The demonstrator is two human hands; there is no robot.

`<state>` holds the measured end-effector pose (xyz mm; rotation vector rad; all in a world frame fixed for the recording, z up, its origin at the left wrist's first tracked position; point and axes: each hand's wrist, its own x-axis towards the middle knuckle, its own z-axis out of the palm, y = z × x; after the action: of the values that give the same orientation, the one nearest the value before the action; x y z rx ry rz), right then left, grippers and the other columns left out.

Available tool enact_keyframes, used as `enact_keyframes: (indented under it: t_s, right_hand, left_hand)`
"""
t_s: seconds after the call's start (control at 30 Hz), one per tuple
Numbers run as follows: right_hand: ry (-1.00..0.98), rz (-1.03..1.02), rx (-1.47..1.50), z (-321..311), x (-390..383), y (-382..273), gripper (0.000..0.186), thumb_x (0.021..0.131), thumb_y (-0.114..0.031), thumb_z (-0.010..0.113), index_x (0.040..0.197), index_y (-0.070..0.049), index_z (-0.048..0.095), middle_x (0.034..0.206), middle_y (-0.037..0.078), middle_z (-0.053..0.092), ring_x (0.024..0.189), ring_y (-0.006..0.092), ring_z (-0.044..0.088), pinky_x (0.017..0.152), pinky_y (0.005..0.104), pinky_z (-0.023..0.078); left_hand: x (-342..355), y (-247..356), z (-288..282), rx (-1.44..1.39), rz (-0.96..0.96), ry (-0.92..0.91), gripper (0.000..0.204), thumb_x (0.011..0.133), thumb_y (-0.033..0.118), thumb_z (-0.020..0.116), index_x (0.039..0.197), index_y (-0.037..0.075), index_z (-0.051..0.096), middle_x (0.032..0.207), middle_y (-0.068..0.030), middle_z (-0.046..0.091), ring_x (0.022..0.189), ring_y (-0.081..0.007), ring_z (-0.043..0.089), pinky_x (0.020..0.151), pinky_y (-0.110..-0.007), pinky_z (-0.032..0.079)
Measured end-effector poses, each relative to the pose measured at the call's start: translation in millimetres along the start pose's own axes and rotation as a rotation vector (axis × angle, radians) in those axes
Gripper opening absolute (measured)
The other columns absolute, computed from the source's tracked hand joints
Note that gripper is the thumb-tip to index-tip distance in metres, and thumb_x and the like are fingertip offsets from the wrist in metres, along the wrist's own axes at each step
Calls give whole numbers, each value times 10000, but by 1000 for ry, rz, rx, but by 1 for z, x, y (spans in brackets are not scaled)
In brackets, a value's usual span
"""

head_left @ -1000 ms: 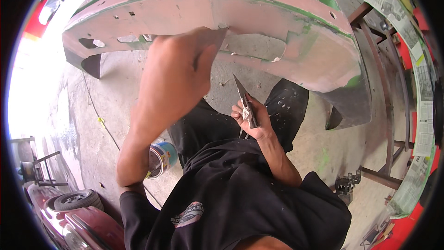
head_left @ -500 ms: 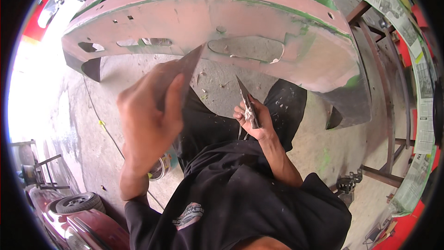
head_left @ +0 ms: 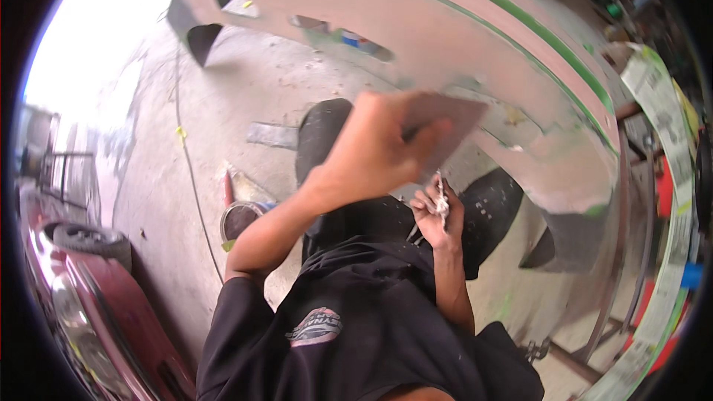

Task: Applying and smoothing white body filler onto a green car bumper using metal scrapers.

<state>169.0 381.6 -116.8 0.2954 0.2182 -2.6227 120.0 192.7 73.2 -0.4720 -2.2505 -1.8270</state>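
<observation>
My left grip (head_left: 386,139), clenched around the spreader (head_left: 466,113), has swung right — now near the smeared plate (head_left: 443,206) clasped in my right grip (head_left: 448,232); work on the bumper (head_left: 416,30), ahead of both, seems paused.

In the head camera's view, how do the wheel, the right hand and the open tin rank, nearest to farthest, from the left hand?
From the left hand:
1. Right hand, to its lower right.
2. Open tin, to its lower left.
3. Wheel, far left, by the dark red car.
</observation>
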Motion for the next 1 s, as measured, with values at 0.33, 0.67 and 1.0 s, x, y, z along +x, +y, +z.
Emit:
enact_keyframes:
  t_s: [0.33,0.67,1.0]
  right_hand:
    - [73,52,-50,6,10,12,194,977,-194,506,1027,-46,621,597,-8,432,597,122,380,666,287,366]
    - [137,51,-113,19,21,33,235,985,-184,481,1066,-31,640,597,0,483,583,126,412,686,290,389]
    - [97,61,-135,25,20,43,225,977,-190,501,1067,-38,641,603,-13,484,589,115,410,690,280,390]
  left_hand:
    - [-40,-36,-112,108,-203,222,202,880,151,687,986,-21,692,781,-60,706,673,-64,613,617,-241,488]
    - [15,-81,-275,331,-141,573,335,857,222,676,1036,-61,660,820,-107,703,702,-141,668,631,-280,532]
    - [59,-101,-312,-19,-341,420,474,851,247,710,1117,-120,575,956,-167,665,824,-212,679,759,-283,531]
